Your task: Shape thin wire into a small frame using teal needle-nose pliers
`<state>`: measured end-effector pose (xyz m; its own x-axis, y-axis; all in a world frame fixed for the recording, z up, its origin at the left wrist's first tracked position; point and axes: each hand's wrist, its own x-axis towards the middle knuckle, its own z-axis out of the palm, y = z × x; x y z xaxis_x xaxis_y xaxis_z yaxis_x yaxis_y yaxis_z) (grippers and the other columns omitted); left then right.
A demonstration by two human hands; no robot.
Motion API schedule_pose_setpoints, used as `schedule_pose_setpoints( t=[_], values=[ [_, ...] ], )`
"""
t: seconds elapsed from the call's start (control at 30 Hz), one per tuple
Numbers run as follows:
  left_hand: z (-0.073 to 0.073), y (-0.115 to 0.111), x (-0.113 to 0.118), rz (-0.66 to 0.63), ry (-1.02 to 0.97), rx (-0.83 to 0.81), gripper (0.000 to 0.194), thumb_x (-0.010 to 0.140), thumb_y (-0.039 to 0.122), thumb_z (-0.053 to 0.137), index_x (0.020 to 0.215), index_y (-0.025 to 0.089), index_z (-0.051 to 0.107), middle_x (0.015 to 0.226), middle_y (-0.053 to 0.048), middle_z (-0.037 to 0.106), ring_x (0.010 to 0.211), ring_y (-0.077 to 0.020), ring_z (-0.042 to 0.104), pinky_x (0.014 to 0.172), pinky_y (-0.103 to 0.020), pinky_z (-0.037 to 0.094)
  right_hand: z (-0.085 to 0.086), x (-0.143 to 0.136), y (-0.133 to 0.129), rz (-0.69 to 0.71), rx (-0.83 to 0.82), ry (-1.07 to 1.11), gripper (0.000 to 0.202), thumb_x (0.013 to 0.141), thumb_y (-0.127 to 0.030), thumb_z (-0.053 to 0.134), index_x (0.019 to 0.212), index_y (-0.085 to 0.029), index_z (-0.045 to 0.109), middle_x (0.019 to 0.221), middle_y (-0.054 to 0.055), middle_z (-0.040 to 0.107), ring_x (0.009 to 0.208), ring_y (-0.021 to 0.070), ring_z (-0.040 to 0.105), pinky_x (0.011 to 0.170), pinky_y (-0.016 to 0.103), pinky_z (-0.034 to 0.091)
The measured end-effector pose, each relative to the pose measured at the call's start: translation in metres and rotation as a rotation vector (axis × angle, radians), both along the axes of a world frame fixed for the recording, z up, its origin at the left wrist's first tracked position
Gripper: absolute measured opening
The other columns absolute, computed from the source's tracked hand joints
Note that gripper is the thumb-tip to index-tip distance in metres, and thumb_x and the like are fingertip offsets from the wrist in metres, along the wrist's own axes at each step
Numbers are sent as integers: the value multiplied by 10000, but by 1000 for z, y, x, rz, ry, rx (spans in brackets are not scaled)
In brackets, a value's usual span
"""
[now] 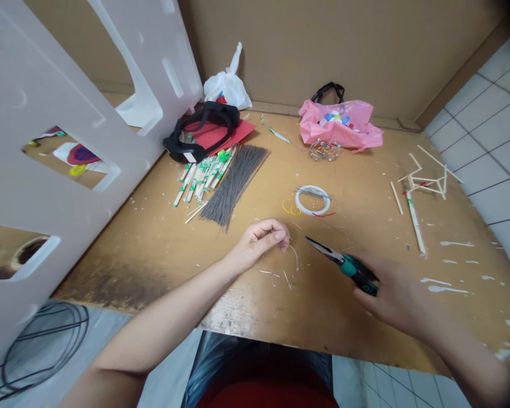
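Observation:
My left hand (266, 241) is closed in a pinch on a thin wire (296, 256), whose free end curves down to the right. Long-nose pliers (344, 263) with black and teal handles are gripped in my right hand (397, 292), their jaws pointing left toward the pinched wire without touching it. Short wire scraps (287, 279) lie on the wood just below my left hand. Beyond the hands sits a white ring (298, 205) with grey wires across it, a yellow wire (289, 208) beside it and a red wire (325, 215) at its front.
A bundle of grey wires (238, 187) and paper-wrapped chopsticks (202, 184) lie left, near a black head strap (182, 150). At the back are a pink bag (365, 124), a beaded wire piece (323, 150) and a white bag (221, 88). A stick frame (427, 184) stands right.

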<state>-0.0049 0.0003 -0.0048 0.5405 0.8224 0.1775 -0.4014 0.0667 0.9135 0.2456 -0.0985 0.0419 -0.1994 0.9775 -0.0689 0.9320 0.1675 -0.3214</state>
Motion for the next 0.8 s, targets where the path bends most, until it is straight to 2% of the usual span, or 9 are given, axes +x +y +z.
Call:
schedule_pose_setpoints(
  t=[0.23,0.6,0.8],
  values=[
    [-7,1,1,-14,29,108,233,867,314,569,734,123,581,694,-24,572,630,-103,527,641,-248,406,6,-9,-9,84,51,-127,403,703,-214,503,1104,-219,550,936,51,667,748,210,633,615,322,470],
    [-6,1,0,-21,20,118,216,877,291,556,736,128,572,695,-24,562,640,-99,521,637,-243,408,5,-13,-8,97,116,-173,384,703,-230,512,1084,-225,563,845,32,682,643,190,630,537,293,435],
    [-4,1,0,-18,44,99,252,863,339,570,723,130,571,686,-23,562,635,-100,524,642,-244,420,3,-11,-8,83,100,-147,361,711,-230,514,1066,-233,581,883,31,703,696,224,661,566,324,463]
  ],
)
